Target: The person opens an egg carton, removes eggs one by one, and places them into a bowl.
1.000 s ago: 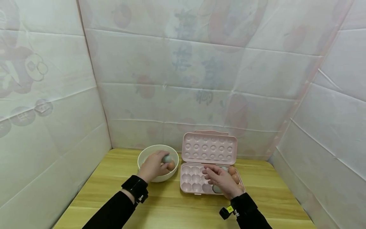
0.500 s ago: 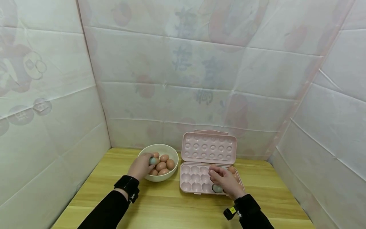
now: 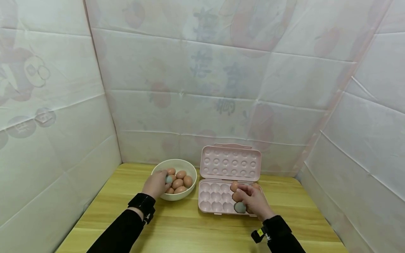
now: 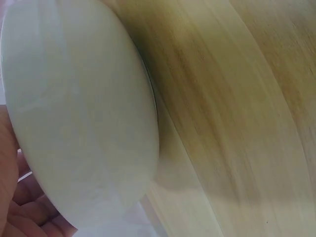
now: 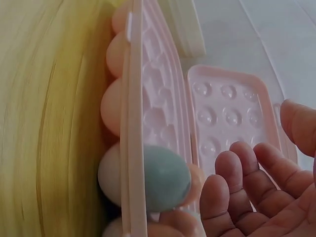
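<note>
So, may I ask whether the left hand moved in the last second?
Yes: in the head view, the left hand has shifted left against the bowl.

And on the yellow wood-grain worktop (image 3: pixel 190 228), round cream bowl (image 3: pixel 185 165) at eleven o'clock, oval brown eggs (image 3: pixel 178 183) inside! Just off its three: rectangular pink plastic tray (image 3: pixel 216 196), dimpled pink plastic lid (image 3: pixel 231 163) at twelve, oval blue-green egg (image 3: pixel 240 207) near six.

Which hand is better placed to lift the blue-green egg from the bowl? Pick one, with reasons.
Probably left: the left hand appears to pinch the blue-green egg inside the bowl, while the right hand is over the pink carton.
</note>
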{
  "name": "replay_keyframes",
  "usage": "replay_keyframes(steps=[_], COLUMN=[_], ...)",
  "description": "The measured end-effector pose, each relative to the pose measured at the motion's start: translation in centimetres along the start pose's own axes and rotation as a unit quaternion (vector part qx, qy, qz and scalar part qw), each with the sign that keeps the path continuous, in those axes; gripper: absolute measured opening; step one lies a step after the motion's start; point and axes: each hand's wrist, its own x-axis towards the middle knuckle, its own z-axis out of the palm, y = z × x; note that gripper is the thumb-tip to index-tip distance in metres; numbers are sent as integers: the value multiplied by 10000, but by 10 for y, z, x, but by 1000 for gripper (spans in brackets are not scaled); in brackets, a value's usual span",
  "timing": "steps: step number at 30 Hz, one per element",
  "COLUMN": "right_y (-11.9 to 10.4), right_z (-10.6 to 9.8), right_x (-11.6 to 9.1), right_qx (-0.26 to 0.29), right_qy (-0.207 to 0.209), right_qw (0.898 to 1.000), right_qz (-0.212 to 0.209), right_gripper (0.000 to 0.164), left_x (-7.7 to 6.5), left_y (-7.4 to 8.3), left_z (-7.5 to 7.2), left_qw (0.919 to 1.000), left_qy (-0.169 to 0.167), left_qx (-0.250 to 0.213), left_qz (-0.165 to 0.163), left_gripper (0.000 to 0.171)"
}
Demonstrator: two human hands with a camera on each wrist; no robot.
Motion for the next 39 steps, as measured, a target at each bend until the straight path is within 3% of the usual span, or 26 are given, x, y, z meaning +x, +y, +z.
replay_keyframes(steps=[5,7,12,17,20,23,25,30,35,39], right_y=[2,3,5,7,7,7,7,8,11,11], right_z=[-4,-5,-5,-4,-4,-3,-2,-5,-11,-14], right_x=[-1,0,1,1,1,0,0,1,1,0], right_qx=[-410,-607,-1018,-1521,-1704,-1814,-1821,-1734,-1697,-1813], right_qy=[279,422,653,776,820,849,835,798,887,950], right_qw=[9985,9967,9913,9830,9789,9763,9761,9784,9790,9759], right_qz=[-234,-349,-518,-674,-773,-821,-839,-790,-693,-759], right_gripper=[52,47,38,34,33,32,32,34,35,33], left_x=[1,2,6,11,13,15,15,16,16,15], left_y=[1,2,4,6,8,10,12,12,10,11], left_z=[3,3,3,6,9,12,14,18,19,18], left_qw=[9994,9961,9952,9980,9958,9755,9613,9550,9668,9713], left_qy=[6,152,112,-131,-413,-549,-533,-441,-412,-367], left_qx=[352,853,938,618,-446,-1707,-2230,-2399,-1975,-1818], left_qz=[25,147,241,-91,-680,-1271,-1529,-1684,-1569,-1486], left_gripper=[31,36,35,31,24,28,34,30,21,18])
